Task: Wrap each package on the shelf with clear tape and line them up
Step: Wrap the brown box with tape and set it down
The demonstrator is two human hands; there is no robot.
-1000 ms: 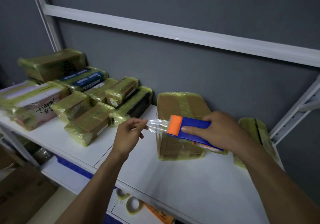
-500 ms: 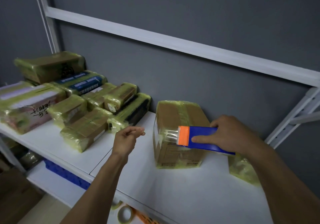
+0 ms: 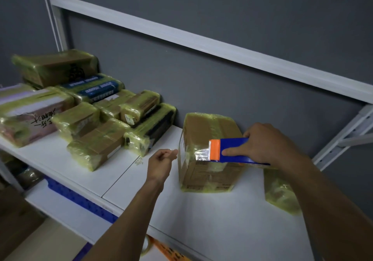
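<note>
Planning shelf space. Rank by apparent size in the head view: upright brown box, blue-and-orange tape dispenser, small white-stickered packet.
1. Upright brown cardboard box
2. Blue-and-orange tape dispenser and small white-stickered packet: look alike, unranked.

Storeroom or parcel-packing area. White metal shelf [image 3: 201,220] with a cross rail [image 3: 181,42], set against a bare grey wall [image 3: 222,8]. Many packages [image 3: 96,145] in yellowish film, some labelled, crowd the left end. Blue-and-orange tape dispenser [image 3: 232,149] on one package. Lower level: tape roll [image 3: 145,246], blue crate [image 3: 80,200]. Cardboard box [image 3: 16,230] below.
</note>
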